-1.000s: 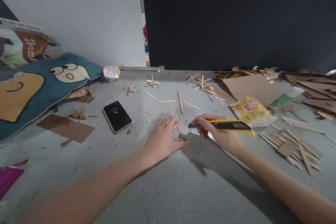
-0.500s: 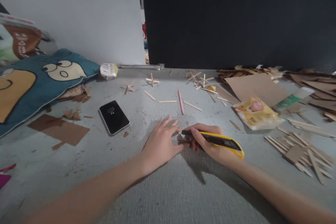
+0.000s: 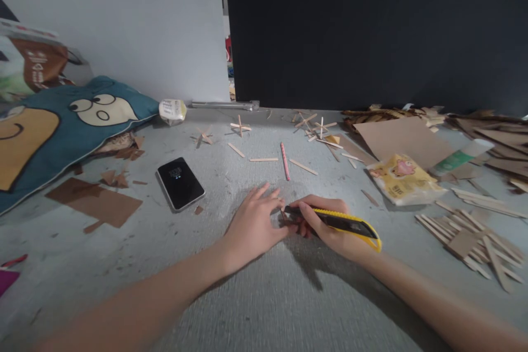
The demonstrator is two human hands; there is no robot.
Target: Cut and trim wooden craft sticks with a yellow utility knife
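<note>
Slanting yellow-and-black utility knife (image 3: 348,223)

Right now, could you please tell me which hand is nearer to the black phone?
Left. The left hand lies to the right of the phone; the right hand, gripping the yellow cutter, is farther right, past the left hand.

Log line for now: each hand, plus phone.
left hand: fingers at small brown piece | right hand: holds yellow utility knife, tip near piece | phone: left of hands
</note>
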